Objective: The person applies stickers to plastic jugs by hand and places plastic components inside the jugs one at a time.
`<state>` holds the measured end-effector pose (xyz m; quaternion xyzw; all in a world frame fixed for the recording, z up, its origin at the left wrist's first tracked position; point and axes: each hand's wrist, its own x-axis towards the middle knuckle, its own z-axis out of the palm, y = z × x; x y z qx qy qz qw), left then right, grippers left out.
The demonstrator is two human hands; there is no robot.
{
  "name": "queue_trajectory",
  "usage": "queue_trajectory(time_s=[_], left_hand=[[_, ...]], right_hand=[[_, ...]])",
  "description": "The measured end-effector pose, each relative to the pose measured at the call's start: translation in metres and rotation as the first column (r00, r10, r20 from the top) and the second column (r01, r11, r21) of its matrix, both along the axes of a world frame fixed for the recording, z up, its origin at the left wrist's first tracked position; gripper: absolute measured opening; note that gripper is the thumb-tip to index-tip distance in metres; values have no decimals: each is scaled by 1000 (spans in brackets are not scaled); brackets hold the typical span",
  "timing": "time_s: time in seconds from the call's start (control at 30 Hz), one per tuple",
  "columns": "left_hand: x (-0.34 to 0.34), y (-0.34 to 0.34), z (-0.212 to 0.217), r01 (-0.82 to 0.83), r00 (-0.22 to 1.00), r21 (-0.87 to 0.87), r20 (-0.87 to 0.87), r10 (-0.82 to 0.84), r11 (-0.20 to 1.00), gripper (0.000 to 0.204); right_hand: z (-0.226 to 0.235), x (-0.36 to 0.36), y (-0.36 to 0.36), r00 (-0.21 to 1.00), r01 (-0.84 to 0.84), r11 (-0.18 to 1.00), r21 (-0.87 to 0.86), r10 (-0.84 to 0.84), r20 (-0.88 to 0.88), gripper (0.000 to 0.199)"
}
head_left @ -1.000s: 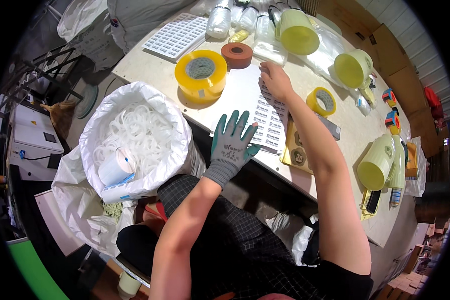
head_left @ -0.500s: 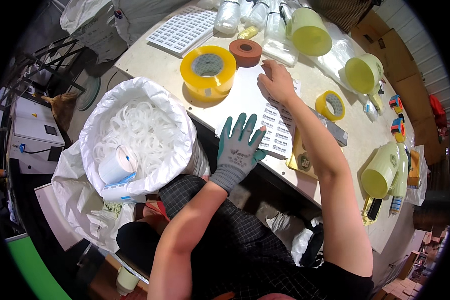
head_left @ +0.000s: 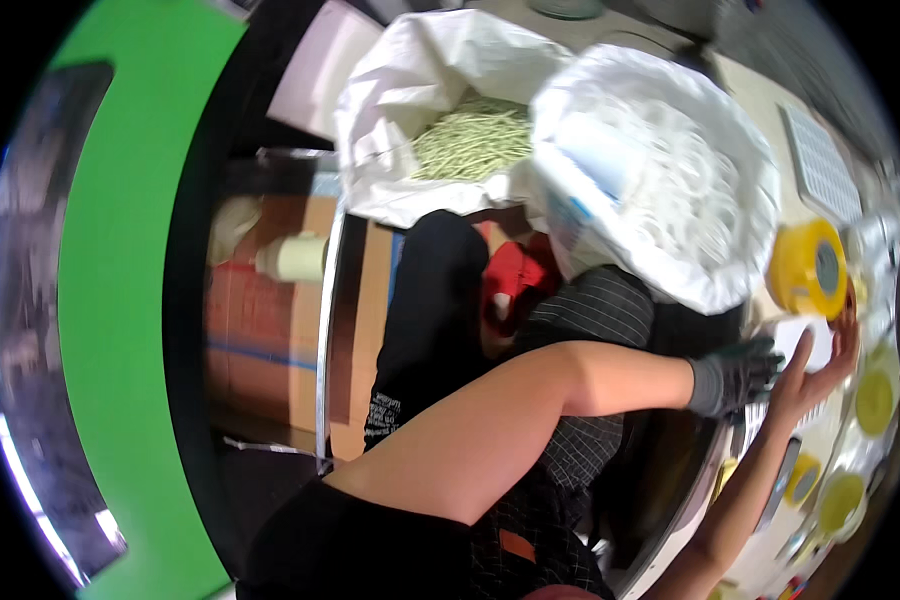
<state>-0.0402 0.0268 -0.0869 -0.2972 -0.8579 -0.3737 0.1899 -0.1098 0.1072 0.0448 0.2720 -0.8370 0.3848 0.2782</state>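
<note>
My left hand (head_left: 738, 380), in a grey and green glove, lies at the table edge with its fingers stretched out over a sheet of printed labels (head_left: 816, 410). Just beyond it my bare right hand (head_left: 816, 378) is open, thumb and fingers apart, beside a blank white sheet (head_left: 806, 340). Its fingertips come close to a big yellow roll of tape (head_left: 796, 268); whether they touch it I cannot tell.
Left of the table stand a white bag of clear plastic rings (head_left: 685, 180) and a white sack of pale green sticks (head_left: 475, 140). A smaller tape roll (head_left: 802, 480) and pale yellow cylinders (head_left: 874, 402) lie on the table. Far left is a green surface (head_left: 120, 300).
My view has swung left, so the table now sits at the right edge. The sack of sticks and the green surface show more fully. Both hands stay over the sheets.
</note>
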Motion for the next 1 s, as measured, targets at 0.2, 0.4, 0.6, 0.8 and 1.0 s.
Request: queue_trajectory(time_s=[0.2,0.4,0.6,0.8,1.0], left_hand=[[125,-111,17,-179,974,-215,-178,142,960,54],[273,-331,99,-787,600,-86,123,790,611,41],[495,-482,-123,-893,-408,-98,587,699,-439,72],[527,-586,-198,-554,-646,-194,714,271,-809,129],[500,-610,-216,-357,-631,-336,774,-40,-871,159]], right_hand=[[-2,124,-84,864,-494,869,-43,485,-135,67],[-52,181,-127,803,-571,819,46,546,237,58],[-63,202,-165,817,-569,738,363,456,353,45],[-70,208,-158,869,-492,724,483,371,329,36],[-69,218,-169,874,-485,636,600,333,353,33]])
